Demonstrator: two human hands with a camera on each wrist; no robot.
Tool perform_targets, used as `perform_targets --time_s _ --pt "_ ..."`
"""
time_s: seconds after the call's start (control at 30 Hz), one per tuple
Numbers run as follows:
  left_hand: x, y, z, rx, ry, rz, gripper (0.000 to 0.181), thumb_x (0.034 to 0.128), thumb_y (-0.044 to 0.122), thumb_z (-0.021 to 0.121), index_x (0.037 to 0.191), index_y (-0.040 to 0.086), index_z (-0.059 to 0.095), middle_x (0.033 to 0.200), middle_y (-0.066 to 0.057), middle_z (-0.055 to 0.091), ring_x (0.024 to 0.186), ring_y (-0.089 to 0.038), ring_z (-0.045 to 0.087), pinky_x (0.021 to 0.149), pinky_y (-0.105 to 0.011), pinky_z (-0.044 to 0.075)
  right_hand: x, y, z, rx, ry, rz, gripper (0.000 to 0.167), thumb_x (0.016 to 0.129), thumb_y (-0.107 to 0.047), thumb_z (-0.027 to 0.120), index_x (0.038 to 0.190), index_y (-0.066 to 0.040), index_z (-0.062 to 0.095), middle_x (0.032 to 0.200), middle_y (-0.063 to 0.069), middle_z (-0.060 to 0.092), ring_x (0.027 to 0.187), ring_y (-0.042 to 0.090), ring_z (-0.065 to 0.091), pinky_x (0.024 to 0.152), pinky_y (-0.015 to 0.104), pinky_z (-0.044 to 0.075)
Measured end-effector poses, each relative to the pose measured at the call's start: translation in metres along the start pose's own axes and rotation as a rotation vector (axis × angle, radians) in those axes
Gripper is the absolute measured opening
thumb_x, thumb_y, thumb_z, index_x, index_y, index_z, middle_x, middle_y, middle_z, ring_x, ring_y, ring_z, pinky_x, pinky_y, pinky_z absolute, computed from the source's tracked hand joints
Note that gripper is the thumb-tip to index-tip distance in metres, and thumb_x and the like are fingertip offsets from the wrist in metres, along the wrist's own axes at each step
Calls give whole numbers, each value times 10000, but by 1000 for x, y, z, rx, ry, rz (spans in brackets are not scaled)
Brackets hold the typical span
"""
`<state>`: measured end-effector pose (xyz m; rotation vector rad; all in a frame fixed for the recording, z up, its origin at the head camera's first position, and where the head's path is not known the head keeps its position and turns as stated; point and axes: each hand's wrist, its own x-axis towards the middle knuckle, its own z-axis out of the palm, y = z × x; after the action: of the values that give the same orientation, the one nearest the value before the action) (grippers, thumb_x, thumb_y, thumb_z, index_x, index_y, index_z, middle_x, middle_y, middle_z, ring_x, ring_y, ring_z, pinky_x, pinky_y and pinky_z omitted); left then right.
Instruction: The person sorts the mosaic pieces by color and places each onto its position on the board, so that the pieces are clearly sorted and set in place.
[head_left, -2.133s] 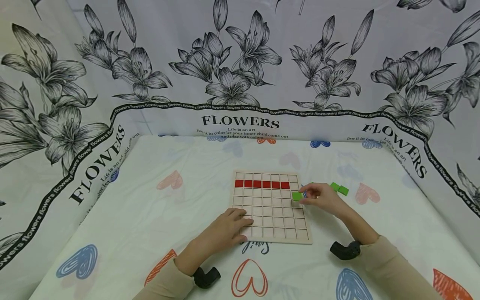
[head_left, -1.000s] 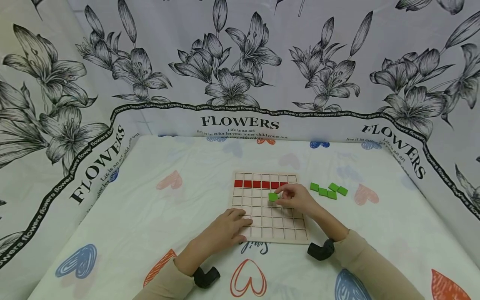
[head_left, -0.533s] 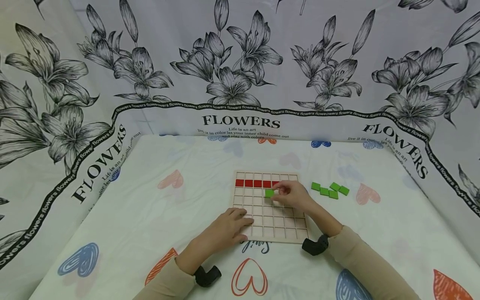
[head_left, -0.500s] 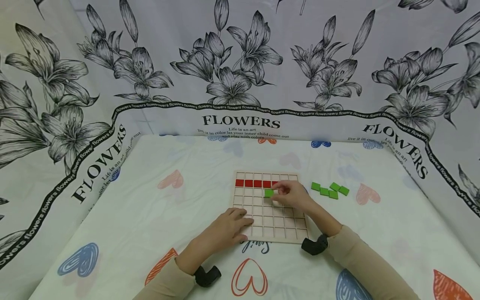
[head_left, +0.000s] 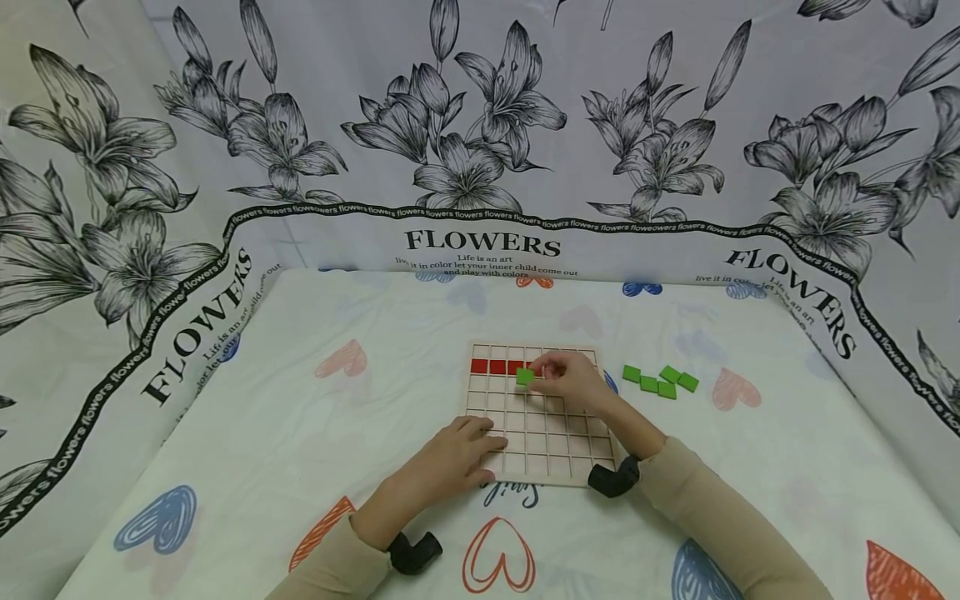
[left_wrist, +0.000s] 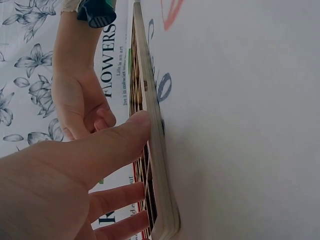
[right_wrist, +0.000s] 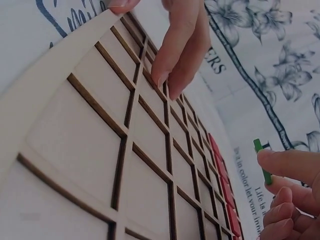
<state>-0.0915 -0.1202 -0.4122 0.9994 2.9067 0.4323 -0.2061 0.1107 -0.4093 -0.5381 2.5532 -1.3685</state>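
My right hand (head_left: 573,382) pinches a green square tile (head_left: 525,377) between thumb and fingers. The right wrist view shows that tile (right_wrist: 262,161) edge-on, raised off the board. Below it lies a wooden grid board (head_left: 555,468) with square cells. A row of red tiles (head_left: 497,367) fills cells in its second row from the back, partly hidden by my right hand. With fingers extended, my left hand (head_left: 450,457) rests on the board's left edge. In the left wrist view the thumb (left_wrist: 137,125) lies on the board's rim and the other fingers reach over the grid.
Several loose green tiles (head_left: 649,383) lie flat to the right of the board. A white cloth with printed hearts (head_left: 341,360) covers the table. Behind it hangs a flower-printed curtain (head_left: 480,142). A black device (head_left: 617,478) sits on the right wrist, another (head_left: 415,553) on the left.
My right hand has carried the green tile leftward from the board's right edge, across the grid, to near the red row. My left hand stays in place.
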Motion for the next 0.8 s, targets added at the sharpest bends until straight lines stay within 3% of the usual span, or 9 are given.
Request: perform_targets --time_s 0.53,0.8 --pt "-1 0 0 -1 -3 1 416 880 305 681 1262 158 609 1350 -115 555 1277 -276 505 1025 -450 473 18 -3 14 76 -20 83 284 820 -176 764 1059 -39 697 682 -30 472 644 133 425 562 219 351" --pt "-1 0 -1 -4 -3 -2 416 883 300 678 1267 156 606 1358 -116 547 1278 -276 503 1023 -449 472 25 -7 21 68 -25 53 288 825 -180 760 1061 -26 705 681 -31 471 656 132 413 590 234 354"
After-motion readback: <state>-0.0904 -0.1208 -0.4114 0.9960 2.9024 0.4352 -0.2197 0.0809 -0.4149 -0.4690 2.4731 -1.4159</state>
